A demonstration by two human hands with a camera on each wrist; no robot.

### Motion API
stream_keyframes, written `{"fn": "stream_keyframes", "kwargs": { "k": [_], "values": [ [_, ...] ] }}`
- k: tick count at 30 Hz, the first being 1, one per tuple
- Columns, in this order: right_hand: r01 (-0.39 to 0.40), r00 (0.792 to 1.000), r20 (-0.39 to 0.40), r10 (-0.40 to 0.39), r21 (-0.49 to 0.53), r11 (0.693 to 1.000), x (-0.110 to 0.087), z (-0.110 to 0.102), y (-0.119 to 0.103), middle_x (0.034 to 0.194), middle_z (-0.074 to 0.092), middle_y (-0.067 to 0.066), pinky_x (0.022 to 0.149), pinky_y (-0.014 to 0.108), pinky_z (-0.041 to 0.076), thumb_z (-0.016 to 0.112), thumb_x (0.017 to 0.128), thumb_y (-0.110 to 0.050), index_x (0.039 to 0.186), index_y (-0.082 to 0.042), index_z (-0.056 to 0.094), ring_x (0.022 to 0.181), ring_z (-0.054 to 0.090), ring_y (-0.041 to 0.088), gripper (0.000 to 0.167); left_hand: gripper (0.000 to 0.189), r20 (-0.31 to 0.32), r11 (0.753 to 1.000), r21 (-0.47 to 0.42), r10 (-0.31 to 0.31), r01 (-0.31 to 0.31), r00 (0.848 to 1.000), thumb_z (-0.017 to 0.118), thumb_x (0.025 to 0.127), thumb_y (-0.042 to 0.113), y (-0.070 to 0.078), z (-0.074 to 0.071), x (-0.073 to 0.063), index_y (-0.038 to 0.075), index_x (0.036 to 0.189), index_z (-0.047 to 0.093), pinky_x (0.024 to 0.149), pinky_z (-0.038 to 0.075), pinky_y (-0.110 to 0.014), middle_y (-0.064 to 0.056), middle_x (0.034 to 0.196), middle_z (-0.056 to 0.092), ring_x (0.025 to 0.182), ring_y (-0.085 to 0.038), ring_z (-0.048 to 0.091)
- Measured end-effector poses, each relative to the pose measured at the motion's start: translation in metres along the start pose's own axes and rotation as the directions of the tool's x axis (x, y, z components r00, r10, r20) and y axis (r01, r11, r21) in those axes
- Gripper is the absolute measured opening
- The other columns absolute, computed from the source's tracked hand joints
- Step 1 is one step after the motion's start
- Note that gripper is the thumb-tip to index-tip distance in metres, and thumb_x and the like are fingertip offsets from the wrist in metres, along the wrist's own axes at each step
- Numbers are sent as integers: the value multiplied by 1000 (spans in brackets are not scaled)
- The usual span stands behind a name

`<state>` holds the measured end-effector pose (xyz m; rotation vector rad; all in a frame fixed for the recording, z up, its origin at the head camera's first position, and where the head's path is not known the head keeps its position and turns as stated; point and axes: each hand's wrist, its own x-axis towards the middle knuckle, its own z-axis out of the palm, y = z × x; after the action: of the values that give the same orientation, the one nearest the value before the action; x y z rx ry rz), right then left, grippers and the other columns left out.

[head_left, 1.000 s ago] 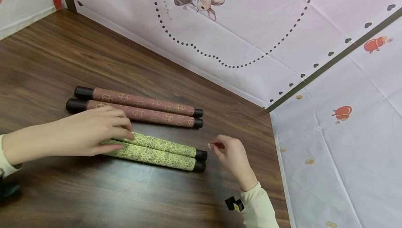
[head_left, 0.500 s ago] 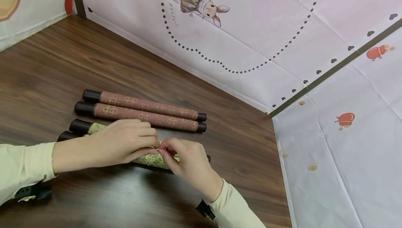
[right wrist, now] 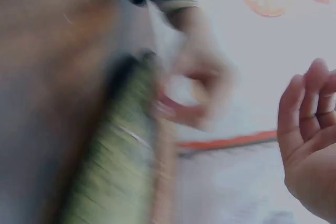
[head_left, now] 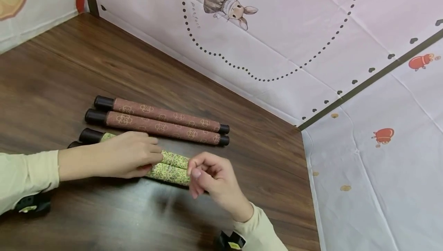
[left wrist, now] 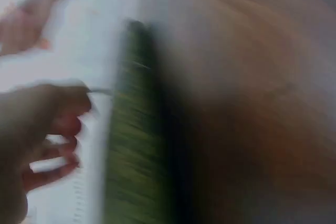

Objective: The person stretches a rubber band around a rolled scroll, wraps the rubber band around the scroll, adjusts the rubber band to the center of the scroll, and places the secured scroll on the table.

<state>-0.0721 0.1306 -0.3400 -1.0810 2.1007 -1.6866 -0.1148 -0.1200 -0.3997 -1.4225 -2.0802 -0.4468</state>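
Two yellow-green patterned scrolls [head_left: 174, 172] with black end knobs lie side by side, a thin pale cord [head_left: 171, 163] around their middle. My left hand [head_left: 129, 155] is over their left part, covering some of the fabric. In the left wrist view, that left hand [left wrist: 47, 124] pinches a thin strand running to the scroll [left wrist: 136, 129]. My right hand [head_left: 214, 180] is over their right part, thumb and index finger close together. In the right wrist view, other fingers of the right hand [right wrist: 315, 135] are extended; I cannot tell whether it pinches the cord.
Two brown scrolls [head_left: 157, 128] with gold motifs and black knobs lie just behind, on the wood-grain table [head_left: 62, 70]. A printed white sheet [head_left: 277, 24] stands along the table's back edge, another hanging [head_left: 367, 178] along the right.
My right hand came in from the right, met the left at the cord, and has now drawn back slightly rightward. My left hand moved right along the scrolls, then slightly back left.
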Motion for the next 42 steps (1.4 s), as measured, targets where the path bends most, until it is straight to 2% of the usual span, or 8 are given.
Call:
{"fn": "stream_keyframes", "kwargs": {
  "k": [4, 10, 13, 24, 31, 34, 38, 42],
  "values": [
    [27, 997, -60, -47, -302, 953, 6, 1, 1, 66, 64, 12, 59, 21, 56, 58, 95, -3, 100, -1, 64, 58, 63, 14, 8, 26, -72, 997, -67, -40, 35, 997, 79, 67, 20, 1, -3, 1, 24, 77, 56, 56, 39, -17, 15, 72, 54, 66, -2, 42],
    [119, 986, 12, -164, -742, 659, 17, 15, 19, 84, 73, -4, 72, 5, 51, 72, 90, -19, 99, -12, 67, 76, 67, -1, 12, 11, -120, 996, -93, -22, 11, 993, 72, 85, 26, 7, -9, 14, 23, 85, 62, 62, 45, -19, 14, 79, 60, 72, -3, 49],
    [108, 983, 0, -182, -806, 582, 17, 16, 20, 83, 71, -8, 70, 5, 49, 69, 92, -19, 93, -15, 67, 74, 64, -3, 4, 7, -129, 996, -87, -32, 21, 991, 67, 91, 27, 9, -10, 15, 22, 86, 65, 64, 47, -20, 14, 80, 63, 74, -3, 52],
    [-94, 994, -106, 14, -803, 589, -2, -6, 15, 71, 67, -7, 60, 8, 45, 67, 93, -19, 90, -14, 65, 61, 56, -2, 5, 33, -98, 995, -96, -47, 38, 994, 40, 105, 34, 2, -17, 5, 23, 85, 64, 62, 46, -20, 15, 80, 60, 73, -2, 50],
    [-16, 999, -36, 1, -412, 911, 6, 4, 12, 97, 74, 10, 74, 21, 59, 57, 98, -13, 96, -6, 59, 83, 70, 18, 7, 8, -75, 981, -193, -36, 21, 997, 70, 89, 21, 12, -10, 10, 24, 87, 63, 62, 44, -13, 16, 80, 58, 74, 2, 48],
    [-29, 999, -33, 23, -193, 981, 8, 8, 12, 98, 71, 22, 75, 31, 61, 57, 97, -6, 96, 1, 56, 83, 69, 28, 7, 13, -86, 968, -244, -77, 54, 993, 74, 84, 17, 15, -10, 11, 24, 88, 64, 63, 43, -11, 17, 82, 59, 75, 3, 49],
    [-121, 991, -83, 106, -207, 971, 10, 11, 11, 93, 70, 19, 77, 29, 60, 66, 92, -6, 94, -3, 59, 83, 66, 14, 8, 7, -132, 955, -284, -123, 81, 984, 68, 90, 19, 15, -14, 11, 23, 87, 64, 63, 41, -7, 17, 83, 59, 74, 3, 51],
    [-106, 994, -79, 77, -486, 867, 11, 12, 11, 91, 72, 6, 78, 16, 56, 70, 89, -8, 97, -9, 66, 83, 66, 5, 9, 24, -160, 955, -285, -136, 87, 978, 48, 102, 34, 15, -17, 13, 24, 87, 62, 63, 40, -4, 19, 83, 58, 75, 6, 50]
  ]
}}
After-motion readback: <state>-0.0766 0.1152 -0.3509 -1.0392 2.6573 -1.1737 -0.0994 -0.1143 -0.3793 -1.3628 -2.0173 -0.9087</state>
